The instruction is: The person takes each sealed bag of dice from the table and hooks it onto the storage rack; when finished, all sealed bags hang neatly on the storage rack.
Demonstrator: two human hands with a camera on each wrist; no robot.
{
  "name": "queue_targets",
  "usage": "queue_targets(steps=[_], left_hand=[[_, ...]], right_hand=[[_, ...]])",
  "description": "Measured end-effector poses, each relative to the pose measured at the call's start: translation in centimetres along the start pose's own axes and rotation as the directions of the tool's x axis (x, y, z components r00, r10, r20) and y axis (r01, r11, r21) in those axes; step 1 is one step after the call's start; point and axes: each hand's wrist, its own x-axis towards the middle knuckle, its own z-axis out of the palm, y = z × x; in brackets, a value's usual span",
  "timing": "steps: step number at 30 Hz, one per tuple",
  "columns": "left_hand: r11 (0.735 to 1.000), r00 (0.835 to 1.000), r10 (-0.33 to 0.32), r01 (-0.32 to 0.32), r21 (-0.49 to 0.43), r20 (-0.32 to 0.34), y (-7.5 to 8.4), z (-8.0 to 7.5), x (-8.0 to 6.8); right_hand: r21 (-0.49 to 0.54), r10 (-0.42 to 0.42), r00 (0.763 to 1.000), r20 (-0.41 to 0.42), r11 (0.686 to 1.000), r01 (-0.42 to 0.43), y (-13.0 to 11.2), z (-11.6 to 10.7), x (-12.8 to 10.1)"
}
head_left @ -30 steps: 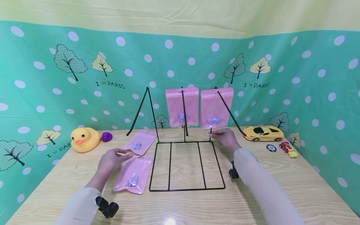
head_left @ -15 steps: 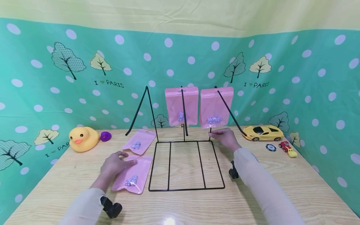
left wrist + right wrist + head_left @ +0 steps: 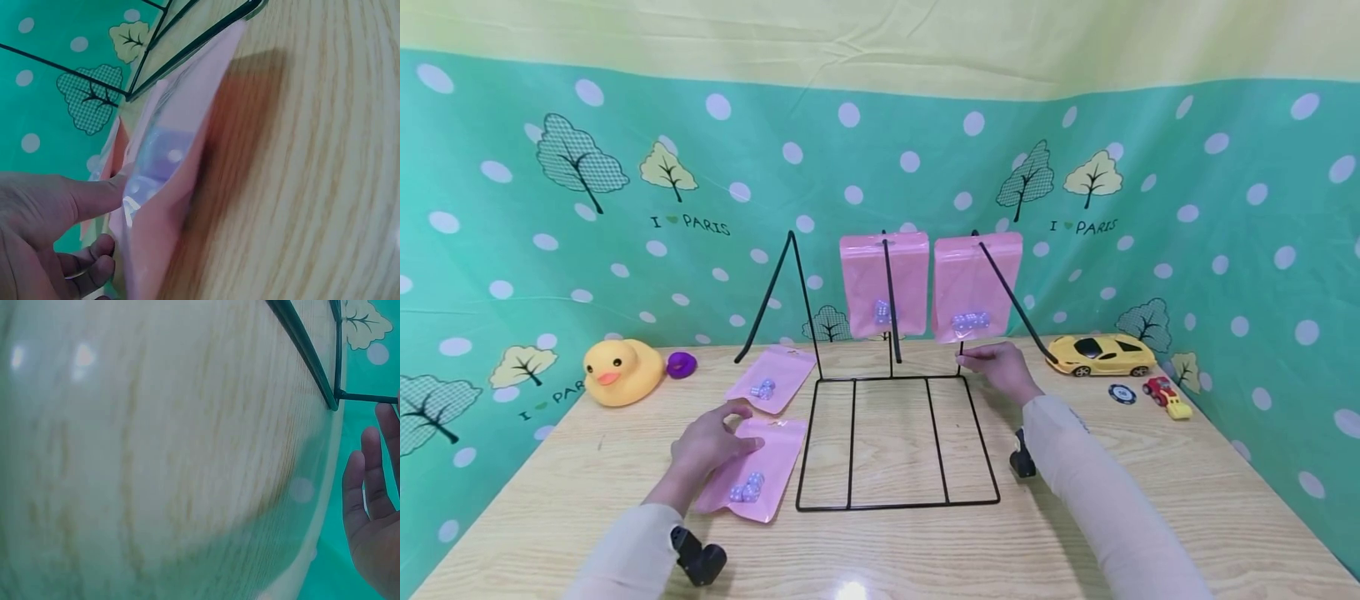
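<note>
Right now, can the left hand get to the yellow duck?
Probably yes. The left hand grips a pink bag, but bare table lies between it and the duck.

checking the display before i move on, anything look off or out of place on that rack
The rack has three hooks, but only the middle and right carry pink pouches; the left hook is bare. Two more pouches lie on the table; the left hand grips one.

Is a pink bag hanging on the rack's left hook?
No, the left hook is bare in the head view; pink bags hang only on the middle hook and the right hook.
</note>
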Motion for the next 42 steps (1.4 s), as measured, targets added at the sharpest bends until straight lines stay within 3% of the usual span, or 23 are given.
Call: queue_targets(steps=[10, 24, 29, 37, 42], left_hand=[[0.997, 0.996, 0.074, -0.075, 0.025, 0.055, 0.1, -0.3, 0.1], [0.991, 0.988, 0.135, -0.136, 0.014, 0.071, -0.2, -0.3, -0.2], [0.988, 0.983, 0.148, -0.151, 0.02, 0.108, 0.0, -0.6, -0.4], [0.971, 0.965, 0.219, -0.23, 0.066, 0.142, 0.3, -1.9, -0.4], [0.951, 0.943, 0.296, -0.306, 0.051, 0.15, 0.3, -2.6, -1.1]], right_hand=[[-0.001, 0.002, 1.0, 0.005, 1.0, -0.002, 0.0, 0.0, -0.1], [-0.002, -0.032, 0.999, -0.003, 0.999, 0.032, 0.2, 0.1, 0.1], [0.007, -0.014, 1.0, 0.003, 1.0, 0.014, 0.4, 0.1, 0.2], [0.011, 0.0, 1.0, 0.007, 1.0, 0.0, 0.5, 0.1, 0.2], [0.003, 0.009, 1.0, 0.008, 1.0, -0.009, 0.4, 0.1, 0.1]])
